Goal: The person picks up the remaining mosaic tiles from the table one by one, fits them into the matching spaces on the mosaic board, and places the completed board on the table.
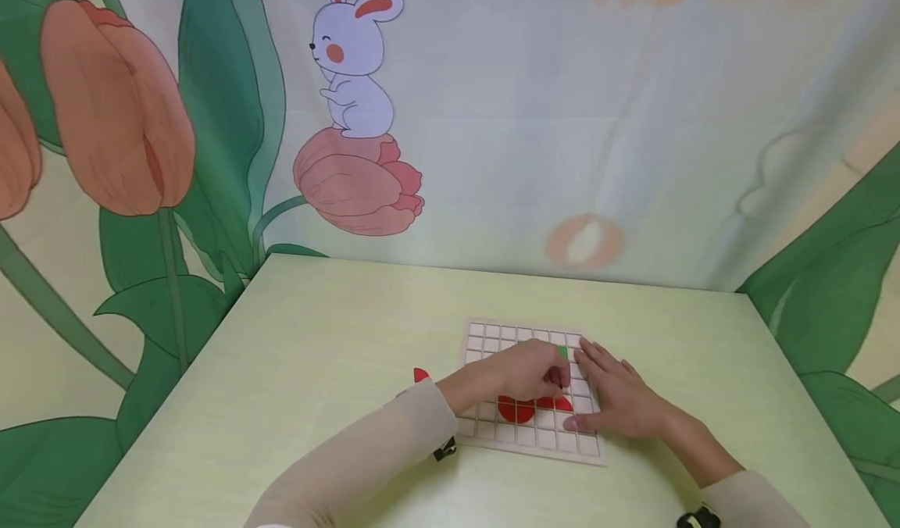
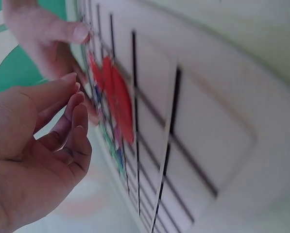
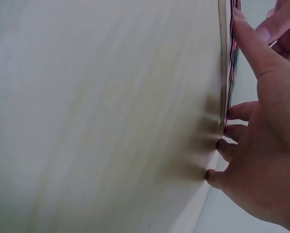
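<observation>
A shallow wooden grid board (image 1: 530, 456) lies on the table, divided into many small square cells. My left hand (image 1: 527, 368) reaches across it from the left, its thumb and fingertips drawn together low over the right part; I cannot tell whether they pinch a piece. Just below them, red pieces (image 1: 516, 411) with curved edges fill some cells, and a green piece (image 1: 562, 351) shows beyond the knuckles. The left wrist view also has blue and green pieces in the grid. My right hand (image 1: 626, 399) is spread at the board's right edge, thumb over the near cells, fingers along the side.
A loose red rounded piece (image 1: 420, 374) lies on the table (image 1: 337, 317) left of the board, partly behind the left sleeve (image 1: 380, 442). A printed curtain (image 1: 492, 122) with a rabbit and tulips hangs behind the table's far edge.
</observation>
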